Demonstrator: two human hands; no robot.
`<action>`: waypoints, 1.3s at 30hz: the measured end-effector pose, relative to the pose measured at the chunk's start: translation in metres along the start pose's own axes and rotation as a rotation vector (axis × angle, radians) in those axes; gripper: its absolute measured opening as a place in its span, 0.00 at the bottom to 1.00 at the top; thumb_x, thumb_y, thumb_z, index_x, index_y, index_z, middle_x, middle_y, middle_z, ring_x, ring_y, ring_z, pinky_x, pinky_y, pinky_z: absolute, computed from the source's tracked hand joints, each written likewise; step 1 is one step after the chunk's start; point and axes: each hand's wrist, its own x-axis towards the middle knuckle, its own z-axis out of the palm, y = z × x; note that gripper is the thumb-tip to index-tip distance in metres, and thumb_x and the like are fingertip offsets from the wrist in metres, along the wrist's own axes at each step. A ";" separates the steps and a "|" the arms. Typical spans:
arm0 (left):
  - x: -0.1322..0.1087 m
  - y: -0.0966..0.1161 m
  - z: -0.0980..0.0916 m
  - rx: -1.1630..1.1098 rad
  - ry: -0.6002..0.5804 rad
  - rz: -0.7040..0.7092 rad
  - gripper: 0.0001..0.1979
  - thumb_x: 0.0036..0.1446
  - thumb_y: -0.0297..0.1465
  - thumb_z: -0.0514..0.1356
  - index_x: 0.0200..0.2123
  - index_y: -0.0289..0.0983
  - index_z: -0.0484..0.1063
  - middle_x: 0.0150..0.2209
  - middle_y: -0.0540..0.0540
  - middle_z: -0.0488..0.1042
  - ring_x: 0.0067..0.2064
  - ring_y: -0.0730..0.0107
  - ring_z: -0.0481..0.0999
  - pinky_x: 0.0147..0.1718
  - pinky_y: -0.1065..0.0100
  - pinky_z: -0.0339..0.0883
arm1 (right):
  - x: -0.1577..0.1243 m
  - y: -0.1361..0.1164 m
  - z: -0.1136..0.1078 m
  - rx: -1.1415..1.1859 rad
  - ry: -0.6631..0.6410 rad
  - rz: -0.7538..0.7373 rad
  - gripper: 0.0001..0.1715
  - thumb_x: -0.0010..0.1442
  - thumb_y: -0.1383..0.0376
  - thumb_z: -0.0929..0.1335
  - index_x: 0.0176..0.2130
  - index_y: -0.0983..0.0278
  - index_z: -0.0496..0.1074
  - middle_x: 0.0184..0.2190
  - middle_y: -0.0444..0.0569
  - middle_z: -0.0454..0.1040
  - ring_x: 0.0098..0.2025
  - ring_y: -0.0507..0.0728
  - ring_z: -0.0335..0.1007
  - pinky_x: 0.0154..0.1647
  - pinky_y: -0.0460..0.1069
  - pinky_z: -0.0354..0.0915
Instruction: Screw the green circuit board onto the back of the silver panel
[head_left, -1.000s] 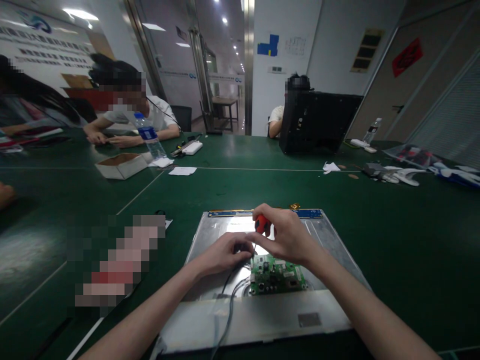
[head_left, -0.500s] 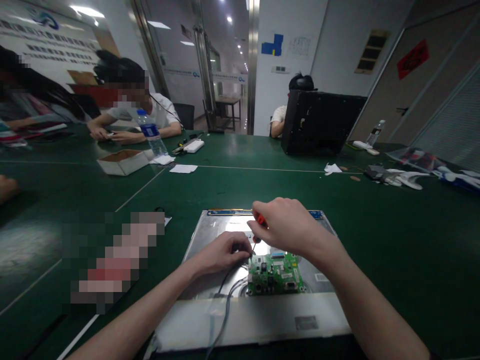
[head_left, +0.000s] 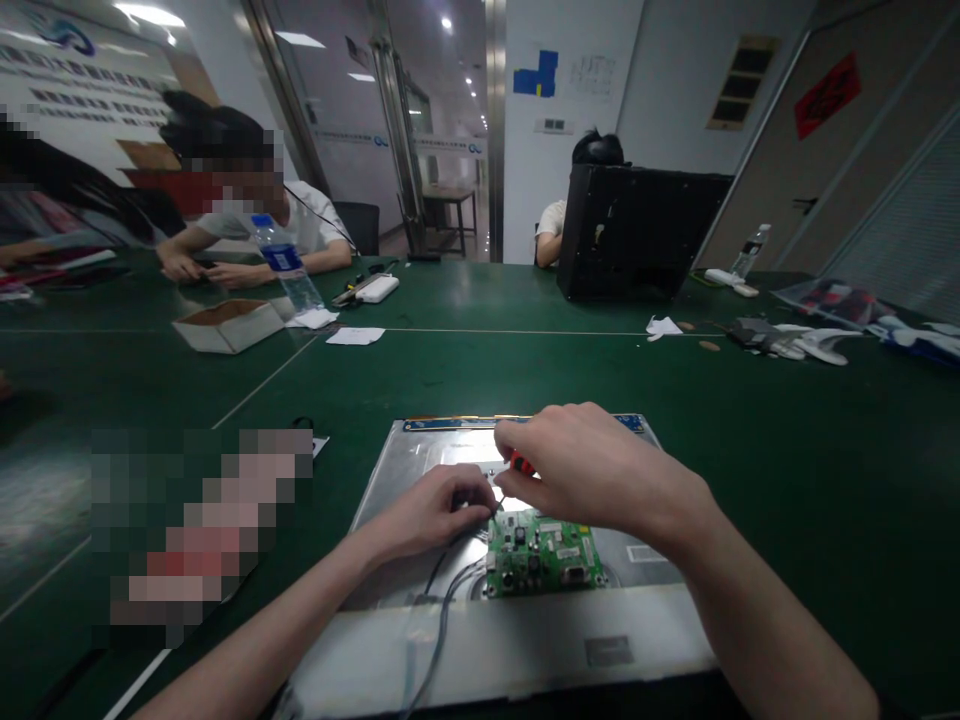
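A silver metal display panel (head_left: 420, 455) lies back side up on the green table (head_left: 787, 450), with a green circuit board (head_left: 541, 555) mounted near its middle. My right hand (head_left: 592, 465) is closed round a small screwdriver with a red handle (head_left: 520, 464), its tip pointing down at the board's upper left corner. My left hand (head_left: 433, 510) rests on the panel just left of the board, fingers curled and pinched by the screwdriver tip; what they pinch is hidden. Grey cables (head_left: 442, 610) run from the board toward me.
A cardboard box (head_left: 225, 325), a water bottle (head_left: 283, 262) and papers sit at the far left, where other people are seated. A black case (head_left: 637, 232) stands at the back centre with a person behind it. Clutter lies at the far right (head_left: 810, 345).
My right hand has rolled over the screwdriver and shifted slightly left, hiding more of the red handle. The left hand stays by the board's corner. The camera view shifted a little.
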 end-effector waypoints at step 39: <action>-0.002 -0.001 0.004 -0.098 0.027 -0.018 0.05 0.57 0.29 0.58 0.35 0.35 0.73 0.34 0.47 0.76 0.36 0.65 0.74 0.37 0.66 0.65 | 0.005 -0.011 -0.004 -0.032 -0.039 0.099 0.18 0.65 0.56 0.62 0.31 0.61 0.75 0.24 0.46 0.74 0.24 0.53 0.65 0.22 0.48 0.45</action>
